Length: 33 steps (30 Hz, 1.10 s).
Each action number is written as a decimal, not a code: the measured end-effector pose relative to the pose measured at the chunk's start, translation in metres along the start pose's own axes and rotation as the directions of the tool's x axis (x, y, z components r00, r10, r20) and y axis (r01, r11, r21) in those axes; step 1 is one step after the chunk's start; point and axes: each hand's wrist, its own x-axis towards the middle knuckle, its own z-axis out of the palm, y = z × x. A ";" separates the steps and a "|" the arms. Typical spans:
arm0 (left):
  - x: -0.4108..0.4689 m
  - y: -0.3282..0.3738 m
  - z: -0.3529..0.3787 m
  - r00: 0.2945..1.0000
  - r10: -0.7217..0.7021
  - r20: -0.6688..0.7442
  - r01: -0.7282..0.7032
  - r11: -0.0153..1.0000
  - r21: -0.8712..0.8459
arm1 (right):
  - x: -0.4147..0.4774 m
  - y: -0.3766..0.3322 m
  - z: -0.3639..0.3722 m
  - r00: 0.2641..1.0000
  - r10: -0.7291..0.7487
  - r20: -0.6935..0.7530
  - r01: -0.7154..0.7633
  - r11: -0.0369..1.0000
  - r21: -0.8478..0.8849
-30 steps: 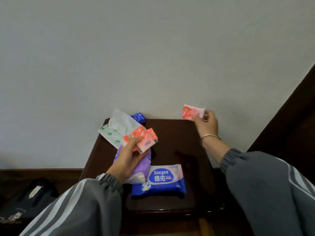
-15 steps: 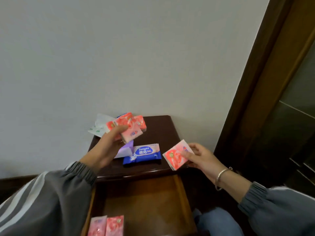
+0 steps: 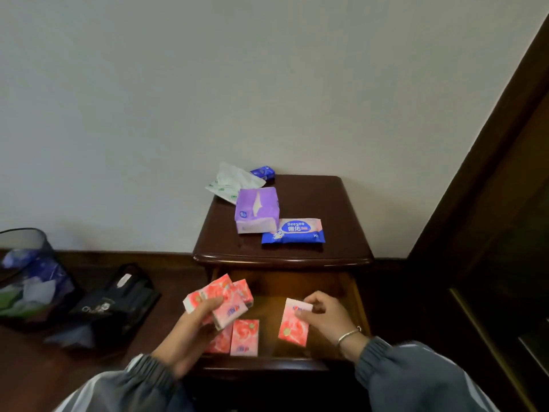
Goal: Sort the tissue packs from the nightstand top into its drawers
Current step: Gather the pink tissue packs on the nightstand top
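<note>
Tissue pack [image 3: 294, 324], pink with a rose print and glossy wrap (flat, rectangular), hung over the open drawer [image 3: 297, 281], long axis running away from me, tilted slightly. My right hand [image 3: 326, 318] pinched its far end; my left hand [image 3: 190, 331] gripped a bundle of matching packs [image 3: 225, 298].

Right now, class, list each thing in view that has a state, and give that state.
Drawer: pulled open.
Left hand: grips several pink packs.
Right hand: pinches a single pink pack above the drawer floor.
Loose pink packs: flat in the drawer.
Purple pack: opened, on the nightstand top.
Wipes pack: flat on top.
Green-white pack: opened, tissue sticking out.
</note>
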 end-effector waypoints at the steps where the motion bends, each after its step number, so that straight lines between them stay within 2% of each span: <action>1: 0.000 -0.002 -0.001 1.000 0.004 -0.005 -0.004 1.000 -0.004 | 0.005 0.000 0.009 0.999 0.011 0.034 -0.009 0.998 -0.055; 5: 0.004 -0.009 -0.005 1.000 0.010 -0.024 -0.010 0.999 -0.031 | 0.021 0.009 0.047 0.970 0.070 0.231 0.001 0.955 -0.297; 7: 0.007 -0.012 -0.007 1.000 -0.005 -0.026 0.004 0.999 -0.038 | 0.023 0.013 0.057 0.931 0.075 0.356 0.086 0.906 -0.415; 10: 0.013 -0.015 -0.010 1.000 -0.023 -0.006 0.023 0.998 -0.050 | 0.028 0.013 0.056 0.871 0.092 0.483 0.190 0.843 -0.504; 12: 0.016 -0.017 -0.008 0.999 -0.032 0.023 0.033 0.998 -0.052 | 0.028 0.008 0.049 0.879 0.142 0.455 0.196 0.762 -0.617; 13: 0.017 -0.017 -0.007 0.998 -0.039 0.043 0.042 0.997 -0.061 | 0.025 0.002 0.046 0.906 0.137 0.402 0.152 0.780 -0.607; 14: 0.017 -0.018 -0.005 0.996 -0.052 0.073 0.057 0.995 -0.079 | 0.023 -0.005 0.042 0.931 0.129 0.342 0.072 0.853 -0.517; 15: 0.017 -0.017 -0.002 0.992 -0.069 0.107 0.080 0.991 -0.104 | 0.021 -0.011 0.039 0.941 0.147 0.306 -0.045 0.948 -0.316; 16: 0.018 -0.017 0.001 0.986 -0.089 0.144 0.108 0.986 -0.131 | 0.019 -0.020 0.036 0.924 0.175 0.341 -0.176 0.984 -0.029; 17: 0.018 -0.017 0.005 0.977 -0.108 0.183 0.137 0.979 -0.151 | 0.017 -0.027 0.034 0.897 0.175 0.407 -0.279 0.937 0.212; 18: 0.018 -0.017 0.008 0.967 -0.125 0.224 0.163 0.973 -0.163 | 0.017 -0.031 0.032 0.885 0.164 0.435 -0.329 0.882 0.337; 21: 0.020 -0.017 0.016 0.944 -0.150 0.295 0.204 0.966 -0.162 | 0.016 -0.032 0.031 0.914 0.156 0.375 -0.304 0.874 0.379; 24: 0.023 -0.016 0.020 0.964 -0.141 0.224 0.171 0.978 -0.121 | 0.022 -0.025 0.018 0.978 0.141 0.157 -0.196 0.882 0.430; 26: 0.026 -0.015 0.016 0.986 -0.103 0.134 0.115 0.990 -0.086 | 0.029 -0.017 -0.005 0.997 0.071 -0.025 -0.065 0.978 0.200; 27: 0.028 -0.014 0.014 0.991 -0.083 0.102 0.090 0.994 -0.064 | 0.032 -0.010 -0.016 0.999 0.047 -0.023 -0.045 0.996 0.073; 29: 0.029 -0.014 0.010 0.995 -0.073 0.074 0.075 0.997 -0.030 | 0.037 0.005 -0.026 0.986 0.071 0.148 -0.050 0.989 -0.142; 31: 0.030 -0.016 0.011 0.991 -0.102 0.082 0.104 0.994 -0.017 | 0.037 0.018 -0.018 0.925 0.142 0.352 -0.010 0.936 -0.351; 33: 0.030 -0.018 0.019 0.989 -0.121 0.091 0.118 0.992 0.037 | 0.035 0.027 -0.003 0.888 0.178 0.424 0.042 0.887 -0.461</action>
